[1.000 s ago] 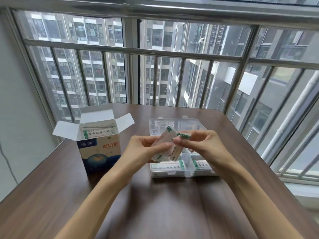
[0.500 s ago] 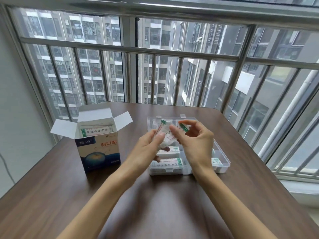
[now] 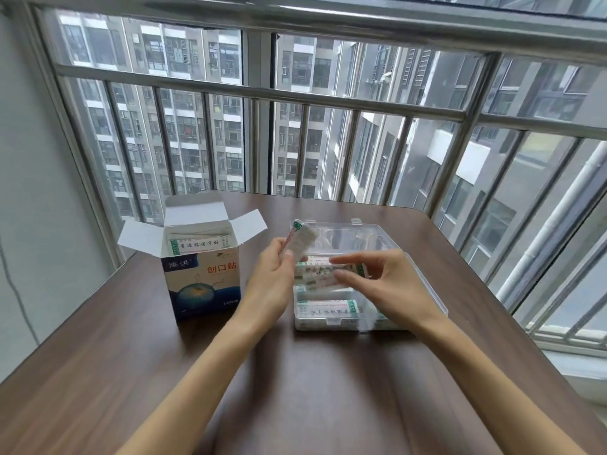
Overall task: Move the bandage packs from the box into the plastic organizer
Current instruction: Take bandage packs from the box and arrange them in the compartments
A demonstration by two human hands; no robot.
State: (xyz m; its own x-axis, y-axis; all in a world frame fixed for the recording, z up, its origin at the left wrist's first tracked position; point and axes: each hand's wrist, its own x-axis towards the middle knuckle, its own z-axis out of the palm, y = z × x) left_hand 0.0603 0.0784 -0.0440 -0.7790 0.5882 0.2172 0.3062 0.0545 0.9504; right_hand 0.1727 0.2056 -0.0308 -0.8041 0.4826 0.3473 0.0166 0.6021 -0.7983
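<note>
An open blue-and-white bandage box [image 3: 203,280] stands on the table's left, with white packs [image 3: 197,246] showing inside. To its right lies the clear plastic organizer [image 3: 423,290], lid open, with a pack [image 3: 325,307] in its front compartment. My left hand [image 3: 272,280] grips a small stack of bandage packs [image 3: 300,241] tilted upright above the organizer's left edge. My right hand [image 3: 377,284] pinches one pack [image 3: 323,277] flat, low over the organizer's middle-left compartment.
The brown wooden table [image 3: 295,389] ends close behind the box and organizer. Behind it run metal window bars [image 3: 305,96] with high-rise buildings beyond. A grey wall stands at the left.
The hands have separated. My right hand took one pack away from the stack and lowered it toward the organizer, while my left hand keeps the remaining packs raised.
</note>
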